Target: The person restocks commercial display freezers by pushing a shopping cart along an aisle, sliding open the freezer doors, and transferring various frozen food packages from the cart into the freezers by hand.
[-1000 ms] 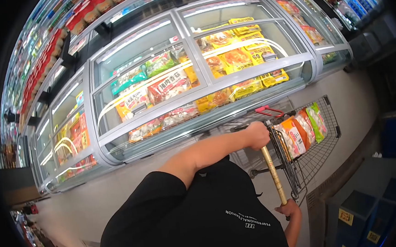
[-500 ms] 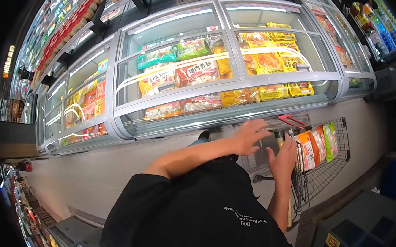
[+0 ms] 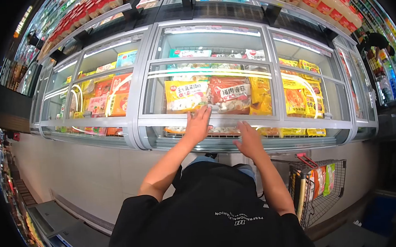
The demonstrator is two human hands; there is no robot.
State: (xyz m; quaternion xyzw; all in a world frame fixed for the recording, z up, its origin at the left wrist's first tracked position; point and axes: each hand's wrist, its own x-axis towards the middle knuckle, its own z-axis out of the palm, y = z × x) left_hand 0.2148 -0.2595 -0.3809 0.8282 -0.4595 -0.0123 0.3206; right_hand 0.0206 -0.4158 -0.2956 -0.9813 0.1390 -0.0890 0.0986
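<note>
At the chest freezer [image 3: 299, 122], with the shopping-cart handle [image 3: 301, 194] now released, work is shifted to the sliding glass lid [image 3: 209, 88] above the pork-and-mushroom bag [image 3: 230, 93]; the lid grip [image 3: 214, 108] is neared by the left hand [image 3: 199, 124], fingers slightly parted; the right hand [image 3: 250, 141] is held lower, thumb apart.

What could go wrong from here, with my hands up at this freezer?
Two things, maybe. Your left hand is at the near edge of the glass lid, so your fingers might get pinched if the lid slides. And your right hand is off the cart too; with neither hand on it, it could roll or get bumped.
</note>
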